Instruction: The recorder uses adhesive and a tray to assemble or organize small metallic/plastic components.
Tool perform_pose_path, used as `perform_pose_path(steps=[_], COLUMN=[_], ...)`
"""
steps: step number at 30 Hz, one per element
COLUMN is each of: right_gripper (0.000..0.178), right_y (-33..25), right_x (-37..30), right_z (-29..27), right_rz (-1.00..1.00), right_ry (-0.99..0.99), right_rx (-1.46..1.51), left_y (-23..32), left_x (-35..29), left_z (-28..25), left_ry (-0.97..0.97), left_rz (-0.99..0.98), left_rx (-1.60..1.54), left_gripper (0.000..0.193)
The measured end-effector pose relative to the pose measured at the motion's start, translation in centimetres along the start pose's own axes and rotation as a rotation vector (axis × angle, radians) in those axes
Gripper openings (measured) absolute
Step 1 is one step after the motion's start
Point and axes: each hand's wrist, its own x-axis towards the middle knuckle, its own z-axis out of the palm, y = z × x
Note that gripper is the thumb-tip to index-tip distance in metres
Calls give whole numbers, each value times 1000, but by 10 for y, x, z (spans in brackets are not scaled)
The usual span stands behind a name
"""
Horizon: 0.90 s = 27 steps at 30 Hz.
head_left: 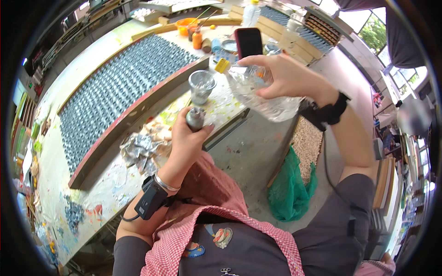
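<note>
My left hand (185, 138) is wrapped round a small grey bottle (195, 119), held upright near the table's front edge. My right hand (294, 76) grips a large clear plastic bottle (271, 106). That bottle is tilted, its yellow cap (222, 65) pointing left toward a clear plastic cup (201, 94) with grey stains. The cup stands on the table just beyond my left hand, apart from the cap. A crumpled, paint-stained cloth (142, 147) lies left of my left wrist.
A wood-edged tray of small blue-grey pieces (124, 87) fills the table's left side. A phone (249, 43), orange bottle (197, 39) and orange bowl (185, 25) stand farther back. Below right, a green mesh bag (292, 188) lies by a tray of pale bits (307, 142).
</note>
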Motion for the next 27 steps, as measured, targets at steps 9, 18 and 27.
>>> perform_pose_path(steps=[9, 18, 27], right_gripper=[68, 68, 69], right_y=[80, 175, 235], right_x=[-82, -85, -2], right_z=[55, 53, 80], right_rz=[108, 305, 482], right_ry=[603, 1101, 1352], right_rx=[941, 813, 380], left_y=[-4, 1, 4], left_x=[11, 10, 1], left_z=[7, 4, 0], left_ry=[59, 69, 92], left_rz=[-58, -95, -143], left_rx=[-19, 33, -132], left_gripper=[33, 43, 66])
